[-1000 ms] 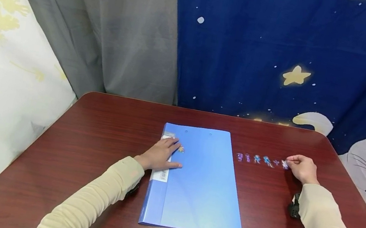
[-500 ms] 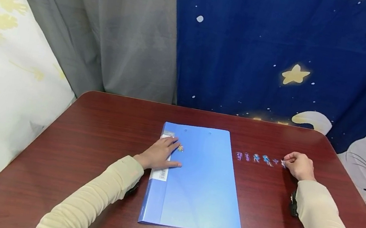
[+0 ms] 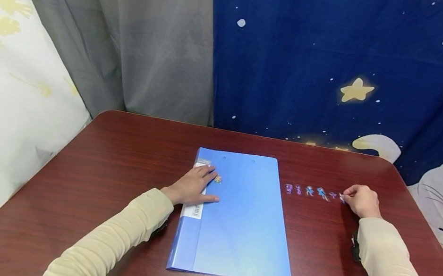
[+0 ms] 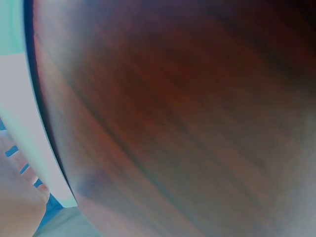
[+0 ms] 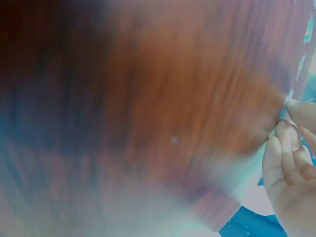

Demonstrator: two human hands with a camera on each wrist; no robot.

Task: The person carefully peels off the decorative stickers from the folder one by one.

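On the table lies a blue folder (image 3: 245, 222) with a white label (image 3: 193, 209) along its spine side. My left hand (image 3: 193, 185) rests flat on its left part, fingers spread. Just past those fingertips a small yellow sticker (image 3: 218, 179) shows on the cover. To the folder's right runs a row of small purple and blue figure-shaped stickers (image 3: 310, 191). At the row's right end my right hand (image 3: 362, 201) pinches a whitish sticker (image 3: 342, 198), partly covered by the fingers. In the right wrist view the thumb and fingers (image 5: 291, 163) meet at the right edge.
The dark red wooden table (image 3: 125, 152) has rounded back corners. Behind it hang a grey curtain (image 3: 167, 44) and a blue curtain (image 3: 301, 64) with stars and a cat. A white cloth (image 3: 5, 91) with yellow prints hangs at the left.
My right hand has shifted slightly left with the whitish sticker, closer to the neighbouring sticker. The left hand and the folder stay in place.
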